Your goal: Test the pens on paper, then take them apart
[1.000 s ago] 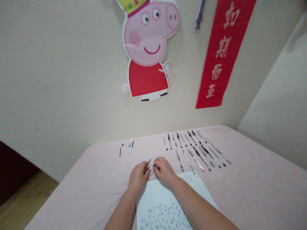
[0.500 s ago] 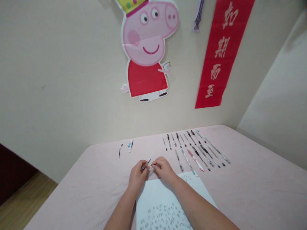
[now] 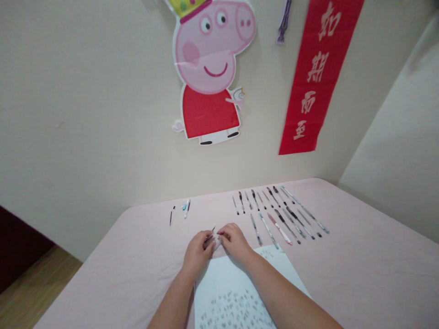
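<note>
My left hand (image 3: 196, 252) is closed, fingers curled around a thin dark pen refill (image 3: 213, 229) whose pointed end sticks up past the fingertips. A clear plastic piece (image 3: 217, 245), perhaps part of a pen barrel, shows between the two hands. Close on its right, my right hand (image 3: 236, 241) has its fingertips pinched together; what they hold is too small to make out. Both hands are just above the far edge of a sheet of paper (image 3: 219, 274) covered in handwriting on its near half.
Two rows of pens (image 3: 281, 226) lie to the right on the pink cloth (image 3: 144, 256). Back left are a dark refill with a small part (image 3: 170, 218), a blue item (image 3: 184, 207) and a white-and-blue pen (image 3: 187, 209). A wall (image 3: 103, 137) stands behind.
The fingertips have shifted slightly around the small pen parts, and the refill tip has moved a little. Everything else stays where it was.
</note>
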Motion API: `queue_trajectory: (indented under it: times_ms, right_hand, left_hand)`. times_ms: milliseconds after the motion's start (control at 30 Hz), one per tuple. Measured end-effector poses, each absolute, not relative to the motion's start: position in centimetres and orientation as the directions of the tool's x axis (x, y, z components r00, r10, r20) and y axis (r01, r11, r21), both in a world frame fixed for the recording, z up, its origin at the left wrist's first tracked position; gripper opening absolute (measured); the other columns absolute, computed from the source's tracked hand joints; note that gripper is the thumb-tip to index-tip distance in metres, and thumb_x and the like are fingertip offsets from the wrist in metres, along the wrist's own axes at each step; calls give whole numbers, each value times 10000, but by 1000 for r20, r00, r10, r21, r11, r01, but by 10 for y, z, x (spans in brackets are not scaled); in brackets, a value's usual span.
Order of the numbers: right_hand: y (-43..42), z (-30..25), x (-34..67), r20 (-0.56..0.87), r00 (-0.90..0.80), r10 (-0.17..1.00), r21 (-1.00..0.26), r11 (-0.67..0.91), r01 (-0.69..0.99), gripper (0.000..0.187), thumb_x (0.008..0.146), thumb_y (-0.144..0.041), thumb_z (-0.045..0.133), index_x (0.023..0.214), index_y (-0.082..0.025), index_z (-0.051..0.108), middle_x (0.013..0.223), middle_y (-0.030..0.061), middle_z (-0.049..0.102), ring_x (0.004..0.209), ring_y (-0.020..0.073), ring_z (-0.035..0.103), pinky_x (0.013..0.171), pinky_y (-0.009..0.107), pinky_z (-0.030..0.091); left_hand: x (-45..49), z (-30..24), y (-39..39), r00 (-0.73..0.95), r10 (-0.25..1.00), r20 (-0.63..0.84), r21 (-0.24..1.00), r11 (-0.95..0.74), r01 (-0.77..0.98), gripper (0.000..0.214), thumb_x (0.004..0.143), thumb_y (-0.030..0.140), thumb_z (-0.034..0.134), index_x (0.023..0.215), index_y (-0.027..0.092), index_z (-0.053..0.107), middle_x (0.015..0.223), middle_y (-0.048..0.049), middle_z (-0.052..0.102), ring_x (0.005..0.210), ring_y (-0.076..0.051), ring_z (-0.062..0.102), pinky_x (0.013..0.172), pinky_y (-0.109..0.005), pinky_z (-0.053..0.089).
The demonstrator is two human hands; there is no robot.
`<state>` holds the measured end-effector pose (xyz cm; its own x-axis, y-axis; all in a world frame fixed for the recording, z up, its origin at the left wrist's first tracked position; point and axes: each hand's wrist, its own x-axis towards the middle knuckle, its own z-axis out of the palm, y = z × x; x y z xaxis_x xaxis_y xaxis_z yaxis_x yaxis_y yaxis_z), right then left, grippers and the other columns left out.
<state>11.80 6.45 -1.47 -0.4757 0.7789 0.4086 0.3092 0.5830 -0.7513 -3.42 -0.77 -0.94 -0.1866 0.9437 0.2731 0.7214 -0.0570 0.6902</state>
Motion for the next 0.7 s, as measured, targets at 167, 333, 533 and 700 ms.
queue_trajectory:
  times_ms: [167, 333, 533, 700]
  right_hand:
    - [64, -18, 117, 419, -503, 756, -722, 613, 322, 141, 759, -82, 584, 789, -189, 672, 787, 34, 617, 861, 179, 511, 795, 303, 391]
    - [65, -16, 117, 406, -503, 763, -716, 608, 343, 163, 755, -69, 575, 787, -191, 678, 778, 36, 615, 858, 182, 512, 791, 306, 395]
    - [60, -10, 117, 410, -557, 723, -659, 657, 366, 186, 761, -69, 564, 808, -192, 696, 823, 47, 618, 879, 185, 503, 802, 307, 395]
    - [55, -8, 115, 387, -595, 704, -602, 682, 416, 193, 784, -97, 556, 823, -198, 715, 844, 53, 621, 889, 186, 498, 815, 308, 387]
  left_hand:
    - [-33, -11, -7, -85, 961, 261, 645, -109, 757, 356, 706, 93, 517, 1032, 192, 623, 1013, -64, 677, 955, -196, 591, 886, -345, 434]
    - [-34, -13, -6, -81, 962, 259, 634, -107, 766, 340, 717, 106, 523, 1028, 198, 626, 991, -64, 679, 931, -197, 601, 856, -335, 447]
    - [-32, -11, -7, -96, 961, 258, 607, -83, 790, 282, 745, 135, 521, 999, 189, 630, 942, -63, 680, 893, -199, 600, 819, -328, 446]
    - [-31, -11, -6, -119, 959, 257, 597, -61, 800, 292, 743, 125, 521, 1005, 185, 633, 962, -68, 684, 906, -198, 607, 835, -325, 449]
